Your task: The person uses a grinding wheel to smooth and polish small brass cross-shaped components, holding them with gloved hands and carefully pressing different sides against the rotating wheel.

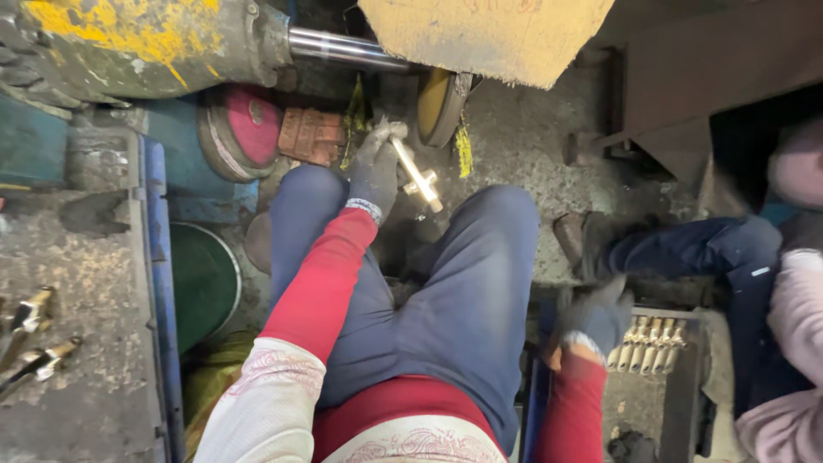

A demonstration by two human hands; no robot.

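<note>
Blue-trousered knees (463,283) sit nearest us. Beyond them spins the yellow buffing wheel (439,105). Our gloved left hand (375,171) grips a brass fitting (417,177) just below that wheel. Our gloved right hand (597,319) reaches down, touching a tray (686,386) of brass pieces (651,343); its grip we cannot tell.

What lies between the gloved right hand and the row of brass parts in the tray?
Nothing: in the head view the right hand reaches the row of brass parts directly.

the brass fitting (417,177) in my gloved left hand (375,167) is pale gold and cross-shaped, tilted, just below the yellow wheel (439,105). more brass pieces (650,340) lie in a row by my right hand (597,315).
</note>
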